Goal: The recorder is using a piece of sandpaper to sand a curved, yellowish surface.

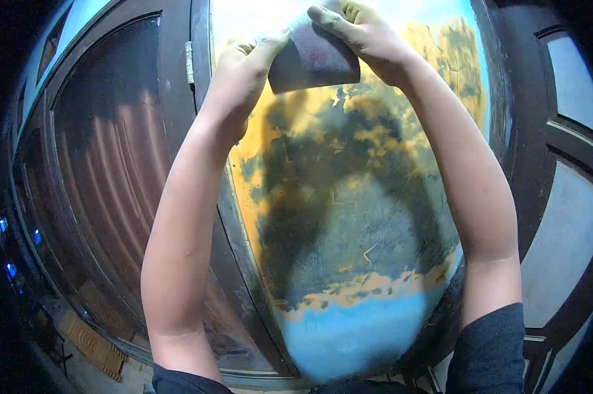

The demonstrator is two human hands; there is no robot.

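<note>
Both hands are raised near the top of the head view, in front of a wall section with patchy, peeling yellow, grey and blue paint [375, 212]. Between them is a dark, thin rectangular sheet [316, 64], which looks like sandpaper. My left hand [249, 64] grips its left edge, thumb on the near face. My right hand [360, 29] holds its upper right part, thumb across the face and fingers curled behind. The sheet's upper part is washed out by glare. Shadows of the arms fall on the wall below.
On the left stands a dark wooden frame with a metal hinge [189, 63] and a glazed panel with a brownish curtain [129, 147] behind it. A dark frame with pale panels [562, 241] is on the right. A brown mat [92, 344] lies on the floor at lower left.
</note>
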